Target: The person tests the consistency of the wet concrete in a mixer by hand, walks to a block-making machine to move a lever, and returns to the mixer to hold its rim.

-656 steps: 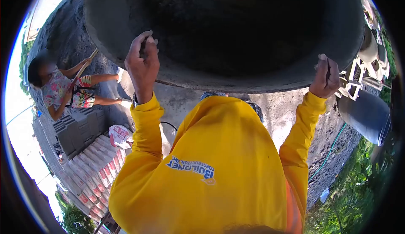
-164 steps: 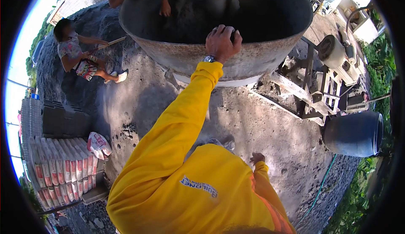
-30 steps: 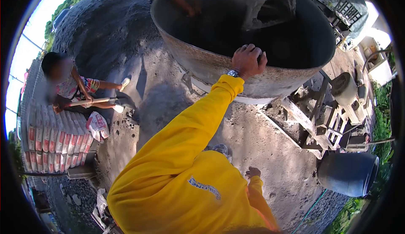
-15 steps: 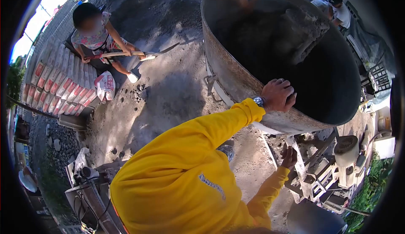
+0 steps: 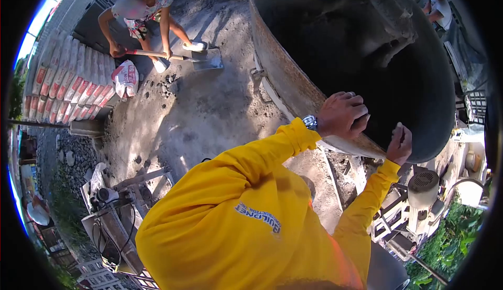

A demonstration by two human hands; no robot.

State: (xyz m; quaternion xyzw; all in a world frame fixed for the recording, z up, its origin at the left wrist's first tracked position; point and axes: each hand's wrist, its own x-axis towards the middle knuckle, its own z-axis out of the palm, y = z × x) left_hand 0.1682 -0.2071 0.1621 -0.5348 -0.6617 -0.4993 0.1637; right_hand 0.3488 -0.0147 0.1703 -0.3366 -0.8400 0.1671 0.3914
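A large round metal mixing drum (image 5: 291, 73) with a rusty outer wall stands tilted in view, its inside dark. My left hand (image 5: 343, 114), with a watch at the wrist and a ring, is curled over the drum's near rim. To its right, my right hand (image 5: 400, 144) is raised at the rim with its fingers drawn together. Whatever is between those fingertips, if anything, is too small to make out. A grey, crusted mixer part (image 5: 395, 25) shows inside the drum.
At the upper left a person (image 5: 144, 7) bends with a shovel (image 5: 207, 59) at the ground. Stacked cement bags (image 5: 73, 75) stand behind, with a loose bag (image 5: 126, 79) nearby. A motor (image 5: 423, 189) sits below the drum. Another person (image 5: 439, 7) is at the upper right.
My right hand has risen from below the drum to its rim. My left hand stays on the rim. The shovel blade has turned flat near the ground; another person's arms have left the drum's top.
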